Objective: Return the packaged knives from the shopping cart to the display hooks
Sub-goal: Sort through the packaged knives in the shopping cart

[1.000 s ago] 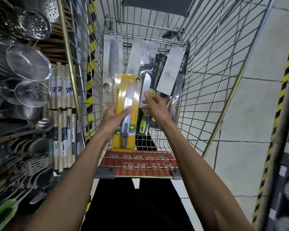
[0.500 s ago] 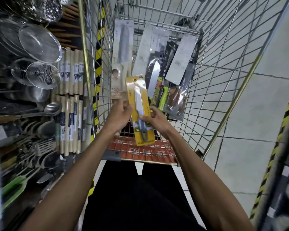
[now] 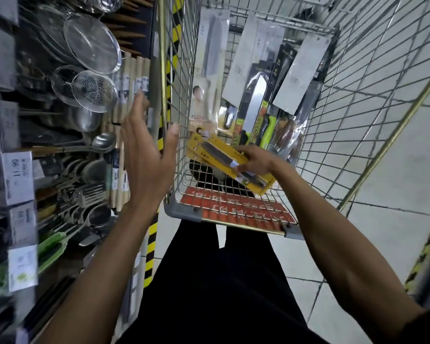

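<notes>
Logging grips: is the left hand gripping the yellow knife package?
No, the left hand is open; the right hand grips the yellow knife package.

Left hand [image 3: 147, 157] raised with palm open and fingers spread, forearm reaching forward. Right hand [image 3: 257, 162] lower, fingers curled round a yellow knife pack [image 3: 216, 152].

A shop: wire shopping cart [image 3: 358, 70]; price tags [image 3: 19, 175]; hanging kitchen utensils [image 3: 90, 45].
</notes>
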